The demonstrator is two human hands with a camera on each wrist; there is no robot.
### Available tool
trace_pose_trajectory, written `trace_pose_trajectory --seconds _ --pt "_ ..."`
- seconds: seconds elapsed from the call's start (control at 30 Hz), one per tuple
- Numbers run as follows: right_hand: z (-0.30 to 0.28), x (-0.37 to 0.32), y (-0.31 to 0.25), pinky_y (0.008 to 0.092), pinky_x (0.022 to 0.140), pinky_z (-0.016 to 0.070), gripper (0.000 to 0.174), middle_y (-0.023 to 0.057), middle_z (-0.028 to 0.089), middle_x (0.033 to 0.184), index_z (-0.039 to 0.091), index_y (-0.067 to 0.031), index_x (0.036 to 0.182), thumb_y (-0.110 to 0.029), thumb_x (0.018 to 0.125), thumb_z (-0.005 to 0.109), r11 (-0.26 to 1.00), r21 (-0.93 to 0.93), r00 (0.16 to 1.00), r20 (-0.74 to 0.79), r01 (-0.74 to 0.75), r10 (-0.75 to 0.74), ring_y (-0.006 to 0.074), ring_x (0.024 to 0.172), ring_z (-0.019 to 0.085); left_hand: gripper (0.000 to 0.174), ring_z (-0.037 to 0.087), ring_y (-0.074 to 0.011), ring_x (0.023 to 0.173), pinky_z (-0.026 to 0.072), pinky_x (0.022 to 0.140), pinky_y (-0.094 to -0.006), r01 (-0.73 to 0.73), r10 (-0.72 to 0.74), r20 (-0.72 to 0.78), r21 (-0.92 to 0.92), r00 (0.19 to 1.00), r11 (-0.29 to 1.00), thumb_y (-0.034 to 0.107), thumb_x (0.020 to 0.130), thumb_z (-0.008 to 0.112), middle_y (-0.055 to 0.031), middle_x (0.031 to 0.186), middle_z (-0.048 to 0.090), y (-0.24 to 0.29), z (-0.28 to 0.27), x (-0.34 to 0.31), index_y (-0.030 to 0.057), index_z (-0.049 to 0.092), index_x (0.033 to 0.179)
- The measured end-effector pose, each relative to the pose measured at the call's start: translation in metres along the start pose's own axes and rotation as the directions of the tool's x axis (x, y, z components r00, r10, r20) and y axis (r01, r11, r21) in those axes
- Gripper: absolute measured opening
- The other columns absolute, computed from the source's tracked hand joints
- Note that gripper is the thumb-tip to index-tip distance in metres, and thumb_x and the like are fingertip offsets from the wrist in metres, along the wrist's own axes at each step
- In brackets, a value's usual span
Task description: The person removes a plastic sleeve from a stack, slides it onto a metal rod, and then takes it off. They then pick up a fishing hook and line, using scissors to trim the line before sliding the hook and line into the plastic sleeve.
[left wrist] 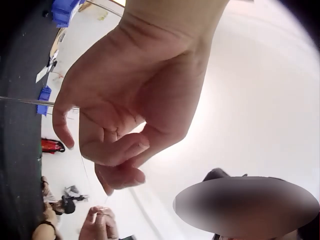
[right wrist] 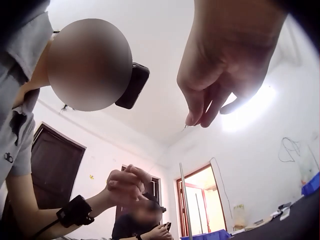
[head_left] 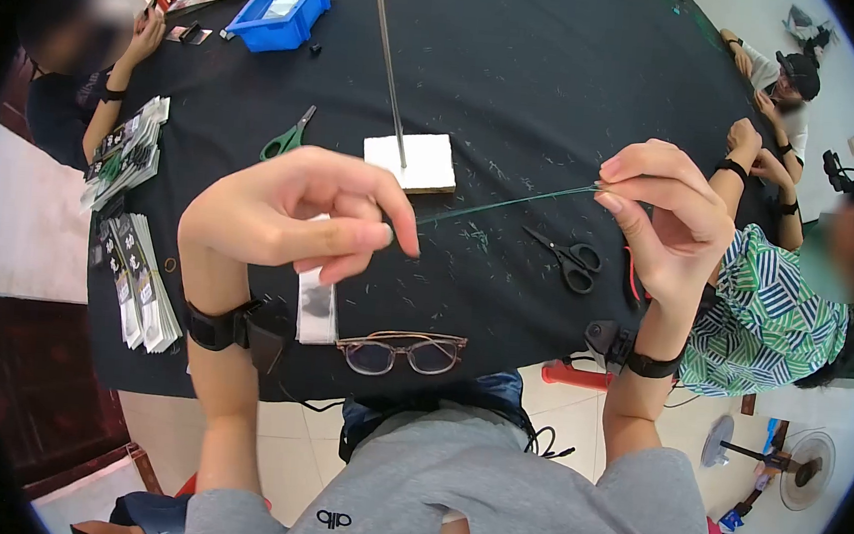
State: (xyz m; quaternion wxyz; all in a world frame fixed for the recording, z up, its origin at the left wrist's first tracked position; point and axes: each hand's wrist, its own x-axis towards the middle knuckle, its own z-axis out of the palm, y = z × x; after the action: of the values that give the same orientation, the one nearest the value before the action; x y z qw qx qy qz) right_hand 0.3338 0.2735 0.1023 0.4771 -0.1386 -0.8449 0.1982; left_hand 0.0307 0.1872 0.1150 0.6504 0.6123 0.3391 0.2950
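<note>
Thin green thread [head_left: 512, 201] is stretched between the two hands above a black-covered table. My right hand [head_left: 674, 214] pinches one end between thumb and fingertips, its other fingers bent. On the other side my left hand [head_left: 296, 215] holds the thread at its curled index finger and thumb, lower than the right. Behind the thread a thin upright rod [head_left: 390, 73] stands on a white block [head_left: 438, 157]. Black scissors [head_left: 577, 269] lie below the right hand. Green-handled scissors [head_left: 284, 143] lie just beyond the left hand. In the left wrist view the left fingers [left wrist: 117, 150] are curled.
Eyeglasses [head_left: 400, 355] and a pale packet [head_left: 318, 311] lie at the near edge. Stacks of packets [head_left: 140, 280] line the left side. A blue bin [head_left: 280, 27] sits at the far left. Thread scraps dot the cloth. Other people sit at left and right.
</note>
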Motion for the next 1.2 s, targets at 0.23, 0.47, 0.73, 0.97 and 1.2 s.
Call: trace_pose_trajectory --seconds 0.23,0.47,0.73,0.97,1.2 --pt "0.036 -0.012 0.004 0.0263 0.07 0.0498 0.013 0.0068 0.069 0.086 0.07 -0.0015 0.076 0.007 0.067 0.073 0.986 0.13 0.994 0.01 -0.107 0.107 0.0162 0.079 0.064 0.037 0.046 -0.0118 0.043 0.042 0.071 -0.0327 -0.147 0.592 0.371 -0.749 0.715 0.646 0.034 0.088 0.064 0.0001 0.049 0.054 -0.052 0.072 0.015 0.0002 0.069 0.074" --pt "0.096 -0.039 -0.021 0.0293 0.07 0.045 0.013 0.0064 0.068 0.081 0.068 -0.0003 0.073 0.007 0.064 0.074 0.965 0.257 0.999 0.008 -0.051 0.05 0.017 0.073 0.063 0.037 0.051 -0.0146 0.105 0.0421 0.093 -0.041 -0.722 0.622 -0.628 -0.677 0.468 -0.141 0.025 0.09 0.059 0.001 0.113 0.061 -0.021 0.11 -0.004 0.0108 0.066 0.056" --pt "0.08 -0.049 -0.043 0.0315 0.073 0.0447 0.014 0.0058 0.067 0.083 0.068 -0.0009 0.078 0.005 0.066 0.073 0.982 0.182 0.997 0.067 -0.058 0.047 0.0186 0.075 0.063 0.043 0.058 -0.0211 0.108 0.0423 0.098 -0.0332 -0.193 0.23 -0.697 0.132 0.679 0.972 0.0 0.091 0.049 -0.0171 0.123 0.056 -0.062 0.119 -0.007 -0.0061 0.041 0.133" --pt "0.072 -0.051 -0.031 0.031 0.069 0.0438 0.016 0.0079 0.068 0.082 0.068 0.0004 0.076 0.007 0.061 0.07 0.944 0.321 0.978 0.211 -0.081 0.012 0.0194 0.076 0.065 0.015 0.059 -0.0075 0.077 0.047 0.068 -0.0192 -0.052 -0.071 -0.573 -0.195 0.817 0.979 0.002 0.091 0.055 -0.0075 0.09 0.065 -0.068 0.127 -0.021 -0.0057 0.061 0.103" --pt "0.069 -0.042 -0.03 0.0313 0.071 0.0468 0.015 0.0063 0.068 0.082 0.069 -0.0009 0.075 0.003 0.06 0.07 0.933 0.343 0.958 0.288 -0.11 0.007 0.0204 0.077 0.065 0.011 0.059 -0.0062 0.067 0.0458 0.06 -0.017 -0.039 -0.121 -0.517 -0.288 0.847 0.957 0.002 0.089 0.06 -0.0055 0.081 0.065 -0.07 0.12 -0.017 -0.0042 0.064 0.097"
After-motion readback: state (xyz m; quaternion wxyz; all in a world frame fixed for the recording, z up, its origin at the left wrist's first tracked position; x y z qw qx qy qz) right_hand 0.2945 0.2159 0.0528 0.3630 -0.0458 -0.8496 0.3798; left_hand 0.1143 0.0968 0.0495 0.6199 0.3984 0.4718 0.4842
